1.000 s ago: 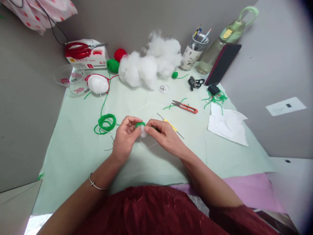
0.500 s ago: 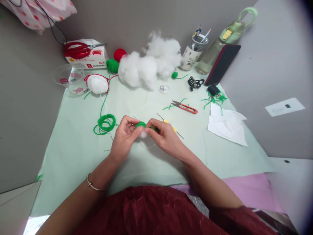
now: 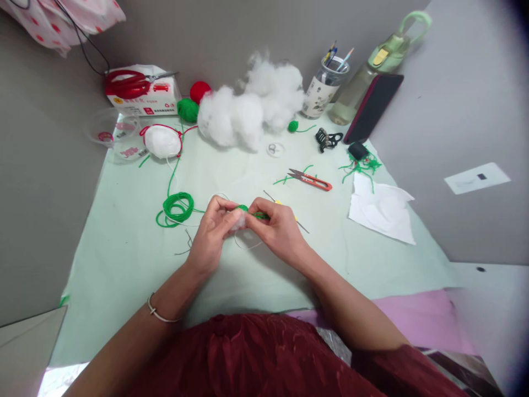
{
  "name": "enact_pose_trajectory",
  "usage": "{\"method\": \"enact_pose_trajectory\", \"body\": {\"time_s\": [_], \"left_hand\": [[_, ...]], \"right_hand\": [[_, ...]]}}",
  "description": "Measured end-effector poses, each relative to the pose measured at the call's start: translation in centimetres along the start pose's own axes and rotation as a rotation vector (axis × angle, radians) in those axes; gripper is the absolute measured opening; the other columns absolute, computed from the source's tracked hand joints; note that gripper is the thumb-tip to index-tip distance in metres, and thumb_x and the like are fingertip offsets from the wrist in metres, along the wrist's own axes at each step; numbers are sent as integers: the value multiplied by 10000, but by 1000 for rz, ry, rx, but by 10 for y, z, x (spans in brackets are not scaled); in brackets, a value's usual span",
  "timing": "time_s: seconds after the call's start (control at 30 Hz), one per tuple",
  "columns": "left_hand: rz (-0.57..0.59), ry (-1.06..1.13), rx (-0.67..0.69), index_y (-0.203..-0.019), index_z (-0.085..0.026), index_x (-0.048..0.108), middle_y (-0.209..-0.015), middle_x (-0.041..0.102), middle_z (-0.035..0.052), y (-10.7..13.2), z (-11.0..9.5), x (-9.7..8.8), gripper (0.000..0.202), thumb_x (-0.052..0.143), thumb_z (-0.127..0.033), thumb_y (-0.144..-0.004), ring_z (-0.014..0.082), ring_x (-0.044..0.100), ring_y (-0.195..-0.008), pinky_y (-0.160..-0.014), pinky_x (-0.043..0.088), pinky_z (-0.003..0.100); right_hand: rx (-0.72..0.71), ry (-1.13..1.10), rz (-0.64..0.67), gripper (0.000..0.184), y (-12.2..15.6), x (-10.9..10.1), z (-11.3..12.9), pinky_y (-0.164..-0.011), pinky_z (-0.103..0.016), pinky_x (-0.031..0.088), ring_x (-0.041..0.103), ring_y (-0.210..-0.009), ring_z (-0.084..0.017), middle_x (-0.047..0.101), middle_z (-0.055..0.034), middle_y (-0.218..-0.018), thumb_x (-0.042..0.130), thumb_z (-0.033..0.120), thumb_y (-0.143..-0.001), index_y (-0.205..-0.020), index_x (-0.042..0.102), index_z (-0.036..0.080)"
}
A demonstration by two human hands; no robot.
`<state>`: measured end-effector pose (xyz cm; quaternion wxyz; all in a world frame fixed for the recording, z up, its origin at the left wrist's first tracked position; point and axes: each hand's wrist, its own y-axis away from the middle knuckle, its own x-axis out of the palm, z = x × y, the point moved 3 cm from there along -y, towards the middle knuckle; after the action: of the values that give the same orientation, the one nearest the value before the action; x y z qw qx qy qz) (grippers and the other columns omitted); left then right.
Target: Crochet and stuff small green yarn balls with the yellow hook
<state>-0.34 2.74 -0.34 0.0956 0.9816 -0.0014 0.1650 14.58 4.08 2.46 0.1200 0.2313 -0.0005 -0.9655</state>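
Green yarn piece (image 3: pixel 242 208) is held over the middle of the tabletop (image 3: pixel 136 264), mostly hidden by fingers. White tuft (image 3: pixel 237 221) sits against its near side; can't tell how much is inside. Left hand (image 3: pixel 211 234): thumb and fingers clamped on piece and tuft. Right hand (image 3: pixel 278 226): thumb and index pinched at the piece's right end, more green yarn showing between them. Thin white strand loops below both hands.

Yellow-handled hook (image 3: pixel 279 202) lies just beyond the right hand, partly covered. Green yarn coil (image 3: pixel 189 208) is left of the left hand, toward the left edge. Orange snips (image 3: pixel 306 177) lie right of centre, beyond the hook. Crumpled white paper (image 3: pixel 381 212) is by the right edge. White fluff pile (image 3: pixel 248 117) is at the far edge, pen jar (image 3: pixel 319 95) and bottle (image 3: pixel 350 99) near the far right corner.
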Motion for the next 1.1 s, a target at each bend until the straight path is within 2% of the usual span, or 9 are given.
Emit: {"method": "enact_pose_trajectory", "body": {"time_s": [0.1, 0.2, 0.43, 0.53, 0.63, 0.77, 0.87, 1.0, 1.1], "left_hand": [[77, 22, 25, -932, -225, 586, -846, 665, -22, 0, 1, 0, 307, 844, -327, -801, 131, 672, -748, -755, 566, 281], [65, -9, 67, -913, -223, 578, -804, 667, -26, -3, 3, -4, 299, 842, -315, -806, 128, 668, -696, -704, 562, 274], [-64, -53, 129, -825, -226, 568, -755, 570, -61, -6, 8, -10, 229, 775, -144, -771, 76, 532, -525, -516, 444, 230], [-77, -31, 94, -801, -228, 545, -708, 552, -65, -6, 8, -8, 219, 737, -128, -771, 83, 516, -509, -498, 429, 229], [-44, -1, 36, -807, -223, 538, -698, 567, -59, -5, 7, -5, 209, 736, -156, -797, 93, 558, -554, -537, 471, 219], [38, 22, 55, -912, -215, 592, -872, 604, -36, -3, 3, -2, 226, 799, -263, -834, 94, 638, -746, -700, 556, 217], [111, 5, 127, -967, -214, 608, -941, 618, -29, -5, 3, -4, 303, 852, -300, -809, 96, 669, -807, -775, 574, 227], [147, -37, 143, -947, -213, 575, -852, 665, -23, -9, 6, -10, 304, 836, -316, -828, 125, 705, -694, -707, 595, 270], [124, -81, 179, -918, -215, 552, -780, 642, -38, -10, 6, -11, 253, 787, -288, -861, 116, 675, -609, -632, 572, 257]], "right_hand": [[22, -102, 23, 173, 0, -5, 2, -618, -263, 372, 507, -616, -123, 637, 22, -677, 608, 277, -903, -749, 589, 200], [-37, -97, 88, 137, 3, -6, 8, -669, -270, 405, 563, -657, -135, 714, -7, -762, 560, 253, -943, -826, 609, 201], [-120, 38, 149, 143, 12, 9, 16, -670, -262, 375, 500, -626, -124, 647, 25, -733, 495, 145, -916, -801, 532, 222], [-184, 137, 124, 95, 10, 14, 12, -681, -271, 366, 520, -687, -142, 638, 3, -779, 539, 180, -905, -819, 542, 220], [-178, 186, 50, 167, 6, 12, 5, -669, -274, 343, 474, -669, -138, 562, 18, -716, 570, 246, -922, -764, 519, 220], [-51, 34, -18, 222, 2, 4, -1, -607, -260, 308, 390, -604, -113, 473, 58, -632, 609, 276, -890, -708, 496, 219], [24, -115, 7, 205, -1, -3, 0, -590, -252, 308, 402, -608, -109, 506, 55, -629, 639, 284, -856, -698, 535, 207], [6, -253, 119, 242, -2, -6, 5, -647, -261, 369, 494, -658, -123, 647, 10, -709, 628, 359, -910, -741, 596, 189], [-31, -269, 180, 204, 3, -3, 10, -672, -264, 377, 510, -670, -124, 660, 9, -736, 565, 301, -949, -781, 597, 191]]}}
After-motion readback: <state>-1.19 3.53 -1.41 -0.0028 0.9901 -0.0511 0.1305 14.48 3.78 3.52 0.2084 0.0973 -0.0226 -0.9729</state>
